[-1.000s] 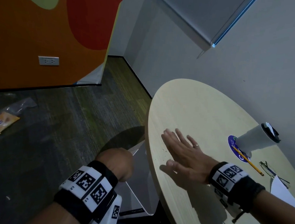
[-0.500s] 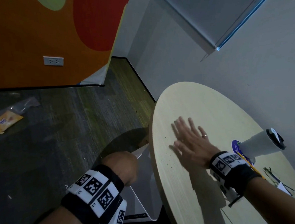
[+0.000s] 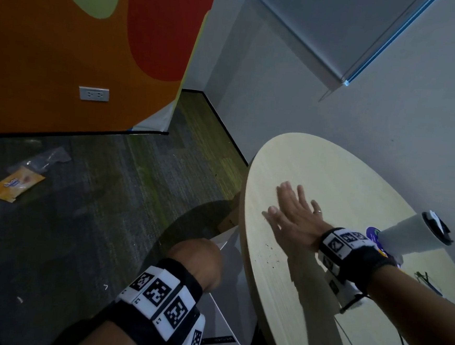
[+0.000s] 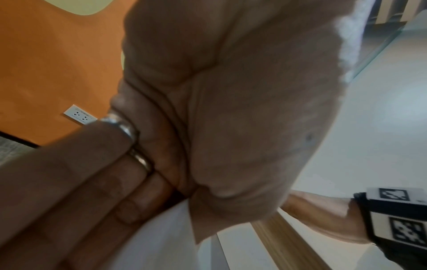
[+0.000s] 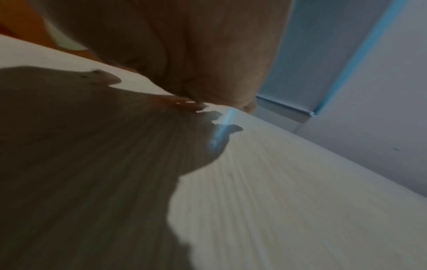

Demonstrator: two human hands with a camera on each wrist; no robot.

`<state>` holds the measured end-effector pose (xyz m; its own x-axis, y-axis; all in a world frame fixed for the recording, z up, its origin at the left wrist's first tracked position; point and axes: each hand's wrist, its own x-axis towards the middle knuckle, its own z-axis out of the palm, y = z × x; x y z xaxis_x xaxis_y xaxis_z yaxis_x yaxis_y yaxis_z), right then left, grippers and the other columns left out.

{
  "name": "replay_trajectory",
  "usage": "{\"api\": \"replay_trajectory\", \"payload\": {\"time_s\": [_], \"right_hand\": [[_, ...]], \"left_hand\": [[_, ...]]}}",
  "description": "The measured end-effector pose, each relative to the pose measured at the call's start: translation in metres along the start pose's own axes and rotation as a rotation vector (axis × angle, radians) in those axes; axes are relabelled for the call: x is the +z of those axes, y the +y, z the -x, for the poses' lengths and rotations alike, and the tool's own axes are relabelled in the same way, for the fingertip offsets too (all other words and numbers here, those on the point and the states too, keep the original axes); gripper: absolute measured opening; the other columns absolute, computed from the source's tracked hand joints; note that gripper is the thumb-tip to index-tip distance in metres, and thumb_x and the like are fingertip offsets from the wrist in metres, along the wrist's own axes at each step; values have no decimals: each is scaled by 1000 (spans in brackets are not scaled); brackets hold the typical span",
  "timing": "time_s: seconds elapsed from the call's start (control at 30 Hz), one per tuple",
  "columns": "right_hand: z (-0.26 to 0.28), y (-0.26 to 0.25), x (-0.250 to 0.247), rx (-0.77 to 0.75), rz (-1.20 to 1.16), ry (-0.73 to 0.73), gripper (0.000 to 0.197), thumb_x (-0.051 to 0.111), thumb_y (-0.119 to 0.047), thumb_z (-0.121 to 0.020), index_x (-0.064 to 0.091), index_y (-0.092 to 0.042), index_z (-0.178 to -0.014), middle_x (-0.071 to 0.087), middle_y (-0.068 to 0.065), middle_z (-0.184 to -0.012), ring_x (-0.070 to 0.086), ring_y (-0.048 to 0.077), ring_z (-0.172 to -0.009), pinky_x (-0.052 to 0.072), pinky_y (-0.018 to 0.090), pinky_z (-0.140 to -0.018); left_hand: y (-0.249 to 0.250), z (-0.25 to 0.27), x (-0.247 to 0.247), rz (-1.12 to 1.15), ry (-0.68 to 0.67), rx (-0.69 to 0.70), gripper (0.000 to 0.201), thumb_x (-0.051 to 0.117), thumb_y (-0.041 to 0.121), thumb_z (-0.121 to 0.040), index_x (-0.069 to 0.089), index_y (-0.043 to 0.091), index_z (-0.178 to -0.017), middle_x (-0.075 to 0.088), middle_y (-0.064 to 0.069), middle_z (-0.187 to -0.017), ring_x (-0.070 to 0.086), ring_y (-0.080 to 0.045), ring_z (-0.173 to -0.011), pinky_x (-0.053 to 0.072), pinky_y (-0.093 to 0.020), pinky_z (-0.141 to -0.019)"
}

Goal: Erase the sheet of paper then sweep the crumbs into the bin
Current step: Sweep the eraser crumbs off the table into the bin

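Our right hand [image 3: 294, 221] lies flat, fingers straight, on the round table [image 3: 337, 181] beside dark crumbs [image 3: 270, 253] (near the edge). Our left hand [image 3: 196, 258] curls around the white bin [image 3: 230, 257] rim just below.

Dark crumbs [image 3: 270, 253] lie scattered on the pale wooden bench [image 3: 342, 181], near its left edge. The white bin [image 3: 229, 276] sits tilted just below that edge, its rim [image 3: 222, 242] close against the bench side, directly beneath the crumbs.
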<state>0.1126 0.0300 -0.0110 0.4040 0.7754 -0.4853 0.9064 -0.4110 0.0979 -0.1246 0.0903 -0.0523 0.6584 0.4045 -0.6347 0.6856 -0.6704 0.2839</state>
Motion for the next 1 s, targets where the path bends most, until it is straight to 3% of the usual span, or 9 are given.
{"api": "replay_trajectory", "payload": {"time_s": [0.1,0.2,0.27,0.4,0.47,0.63,0.7,0.83,1.0], "right_hand": [[2,-15,-2,-18,6,-48,136,-22,-105,-55,-28,-24,-163,-36,1,-169,-30,26,-158,-11,62,-129],[26,-47,3,-376,120,-96,105,-11,-99,-76,-32,-41,-160,-39,-12,-168,-37,17,-156,-22,55,-126],[32,-51,7,-481,103,-60,91,-2,-93,-86,-32,-48,-158,-39,-19,-167,-38,11,-155,-26,50,-124],[14,-27,6,-118,38,30,116,-23,-100,-65,-34,-36,-160,-41,-3,-167,-38,22,-155,-10,63,-129],[17,-22,7,-33,33,-24,129,-23,-104,-58,-31,-28,-162,-39,-1,-167,-37,23,-154,-12,63,-129],[50,-26,16,-293,82,-79,102,-16,-99,-73,-37,-44,-156,-42,-16,-165,-43,9,-152,-19,55,-128],[49,-13,11,-214,35,-33,100,-17,-101,-69,-38,-48,-153,-42,-17,-165,-43,10,-152,-19,54,-129],[44,6,14,-51,31,-32,111,-17,-103,-65,-36,-39,-154,-39,-10,-168,-40,18,-154,-13,60,-129],[68,-25,26,-347,76,-101,103,-13,-97,-76,-37,-40,-158,-43,-15,-165,-43,9,-152,-23,49,-125]], "left_hand": [[0,0,2,0,11,7,29,50,15,-107,65,0,-127,68,-15,-127,65,-27,-119,52,-40,-105],[-1,-1,1,3,30,8,32,49,15,-107,63,2,-132,66,-15,-131,65,-27,-121,51,-40,-105],[-2,0,-1,6,35,10,33,49,16,-107,61,2,-134,65,-15,-134,64,-28,-123,51,-41,-105],[-3,2,0,22,34,35,30,48,14,-107,64,0,-128,67,-15,-129,65,-28,-120,52,-40,-103],[-4,4,1,16,34,40,30,48,13,-107,63,-1,-129,66,-16,-129,64,-28,-120,51,-39,-102],[-6,2,-1,44,43,35,29,50,11,-105,64,-1,-127,67,-15,-128,65,-28,-119,51,-38,-98],[-9,2,-3,66,34,23,27,51,10,-104,66,-2,-123,68,-15,-125,66,-28,-115,51,-37,-96],[-14,3,-6,94,57,15,28,50,11,-103,67,1,-122,68,-15,-118,66,-27,-107,48,-33,-84],[-17,2,-9,104,69,20,29,50,10,-102,67,0,-124,68,-14,-126,67,-28,-115,45,-32,-80]]}}
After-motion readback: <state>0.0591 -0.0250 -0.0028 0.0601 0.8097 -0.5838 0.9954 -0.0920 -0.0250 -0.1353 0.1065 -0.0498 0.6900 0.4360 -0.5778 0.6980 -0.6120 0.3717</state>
